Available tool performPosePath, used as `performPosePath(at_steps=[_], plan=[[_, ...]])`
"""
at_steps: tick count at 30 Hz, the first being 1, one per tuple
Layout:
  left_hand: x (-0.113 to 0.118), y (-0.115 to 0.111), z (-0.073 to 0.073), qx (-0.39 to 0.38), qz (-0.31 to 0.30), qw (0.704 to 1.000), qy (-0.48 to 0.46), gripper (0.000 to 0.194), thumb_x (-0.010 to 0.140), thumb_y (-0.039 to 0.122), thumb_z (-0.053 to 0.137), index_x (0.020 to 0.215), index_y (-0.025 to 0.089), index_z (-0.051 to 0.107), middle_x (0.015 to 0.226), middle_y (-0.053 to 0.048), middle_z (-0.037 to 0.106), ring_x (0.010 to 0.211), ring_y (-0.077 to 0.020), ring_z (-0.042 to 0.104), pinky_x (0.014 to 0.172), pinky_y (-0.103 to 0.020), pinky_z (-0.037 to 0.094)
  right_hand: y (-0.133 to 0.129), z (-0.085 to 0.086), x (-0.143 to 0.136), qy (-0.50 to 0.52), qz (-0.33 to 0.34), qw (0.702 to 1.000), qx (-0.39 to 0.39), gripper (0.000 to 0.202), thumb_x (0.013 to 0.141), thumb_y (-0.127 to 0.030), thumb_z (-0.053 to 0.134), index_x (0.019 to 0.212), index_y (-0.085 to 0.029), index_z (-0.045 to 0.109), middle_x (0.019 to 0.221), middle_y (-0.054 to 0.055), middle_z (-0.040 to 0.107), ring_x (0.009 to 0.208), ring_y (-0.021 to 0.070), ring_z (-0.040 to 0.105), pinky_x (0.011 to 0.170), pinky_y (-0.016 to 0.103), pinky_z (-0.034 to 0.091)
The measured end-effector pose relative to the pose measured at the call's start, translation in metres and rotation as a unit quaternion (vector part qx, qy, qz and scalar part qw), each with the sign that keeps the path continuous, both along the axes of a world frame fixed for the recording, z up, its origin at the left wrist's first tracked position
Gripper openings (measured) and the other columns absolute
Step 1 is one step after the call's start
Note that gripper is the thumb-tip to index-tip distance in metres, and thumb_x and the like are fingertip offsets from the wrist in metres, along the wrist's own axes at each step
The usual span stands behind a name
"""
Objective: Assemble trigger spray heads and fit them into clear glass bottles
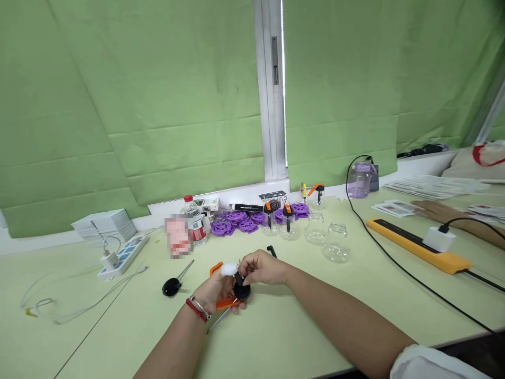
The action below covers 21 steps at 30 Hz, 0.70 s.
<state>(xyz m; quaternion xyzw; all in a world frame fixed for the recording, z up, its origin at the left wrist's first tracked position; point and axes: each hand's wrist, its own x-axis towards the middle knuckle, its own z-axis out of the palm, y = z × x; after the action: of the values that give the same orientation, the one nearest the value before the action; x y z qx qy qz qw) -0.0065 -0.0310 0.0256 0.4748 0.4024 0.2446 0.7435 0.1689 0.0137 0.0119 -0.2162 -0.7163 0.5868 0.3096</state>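
Observation:
Near the table's middle, my left hand [216,292] is wrapped round a black round part [242,291] with an orange handle [228,303] and a thin metal rod [219,320] pointing down. One finger has a white covering [230,269]. My right hand [263,267] pinches a small black piece at the top of that part; its fingertips hide most of it. Just behind my right hand lies a black bent piece [271,251]. Left of my hands is a black round lid with a metal rod [172,287].
Behind stand glass jars [335,247], purple parts [237,217] and a bottle [197,226]. Power strips lie left [124,257] and right [414,245], with cables. Another person's hand [434,210] rests on papers [394,207] at the right.

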Motion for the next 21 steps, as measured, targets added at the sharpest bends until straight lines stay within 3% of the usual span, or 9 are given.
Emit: performPosePath(at_steps=[6, 15, 18, 21], plan=[[-0.001, -0.004, 0.002, -0.001, 0.008, 1.000, -0.015, 0.042, 0.071, 0.055, 0.048, 0.088, 0.016, 0.048, 0.077, -0.009, 0.062, 0.057, -0.0220, 0.062, 0.042, -0.026, 0.041, -0.003, 0.002, -0.001, 0.006, -0.011, 1.000, 0.001, 0.031, 0.052, -0.030, 0.079, 0.071, -0.011, 0.062, 0.061, -0.004, 0.056, 0.055, 0.0065, 0.047, 0.056, 0.022, 0.039], [-0.001, -0.011, 0.014, 0.024, 0.010, 0.998, -0.052, 0.061, 0.073, 0.068, 0.042, 0.102, 0.015, 0.051, 0.087, -0.010, 0.061, 0.064, -0.0209, 0.062, 0.049, -0.029, 0.045, -0.008, 0.011, -0.005, 0.057, -0.052, 0.997, -0.009, 0.038, 0.051, -0.035, 0.081, 0.074, -0.012, 0.061, 0.063, -0.003, 0.058, 0.055, 0.0069, 0.050, 0.055, 0.022, 0.040], [0.001, -0.014, 0.019, 0.111, 0.057, 0.986, -0.111, 0.065, 0.075, 0.069, 0.039, 0.110, 0.015, 0.051, 0.097, -0.012, 0.059, 0.077, -0.0227, 0.061, 0.061, -0.034, 0.048, -0.014, 0.021, -0.004, 0.094, -0.096, 0.991, -0.022, 0.036, 0.060, -0.043, 0.076, 0.070, -0.012, 0.059, 0.056, -0.004, 0.057, 0.049, 0.0060, 0.047, 0.049, 0.020, 0.035], [0.005, -0.017, 0.019, 0.260, 0.115, 0.950, -0.126, 0.065, 0.077, 0.067, 0.039, 0.121, 0.019, 0.045, 0.107, -0.011, 0.055, 0.096, -0.0247, 0.055, 0.082, -0.040, 0.045, -0.024, 0.032, -0.005, 0.113, -0.090, 0.987, -0.066, 0.045, 0.072, -0.055, 0.062, 0.065, -0.011, 0.059, 0.049, -0.002, 0.055, 0.038, 0.0040, 0.039, 0.040, 0.020, 0.026]])
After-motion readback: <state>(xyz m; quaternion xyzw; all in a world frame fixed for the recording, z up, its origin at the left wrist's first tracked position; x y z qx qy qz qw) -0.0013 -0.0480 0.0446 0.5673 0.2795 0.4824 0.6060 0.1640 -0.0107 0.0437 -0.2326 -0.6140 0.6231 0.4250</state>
